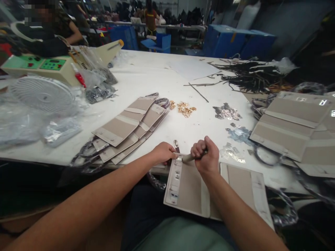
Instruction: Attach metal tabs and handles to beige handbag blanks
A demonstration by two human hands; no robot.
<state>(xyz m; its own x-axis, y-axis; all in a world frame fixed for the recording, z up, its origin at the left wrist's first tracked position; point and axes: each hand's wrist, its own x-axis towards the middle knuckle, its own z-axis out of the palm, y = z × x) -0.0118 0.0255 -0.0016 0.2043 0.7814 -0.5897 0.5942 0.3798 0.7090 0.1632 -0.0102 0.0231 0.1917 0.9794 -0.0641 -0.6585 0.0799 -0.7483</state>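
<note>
A beige bag panel [192,188], with pale bands across it and dark plastic-wrapped handles at its ends, lies over the table edge and my lap. My left hand [164,152] is closed on its upper left corner, beside a dark strap tab with a metal end [176,144]. My right hand [205,155] makes a fist round a grey-brown tool [188,158]; its tip reaches the metal plate [179,158] at that corner. The tool's exact kind is hidden by my fingers. More small metal plates [177,175] show along the panel's left border.
Bag panels lie stacked at left [123,122] and right [290,111]. Gold fittings [185,109], grey metal pieces [227,112] and thin washers [232,151] are heaped on the white table [146,73]. A fan [43,92], a machine [49,68] and black strips [248,75] stand farther out; people are behind.
</note>
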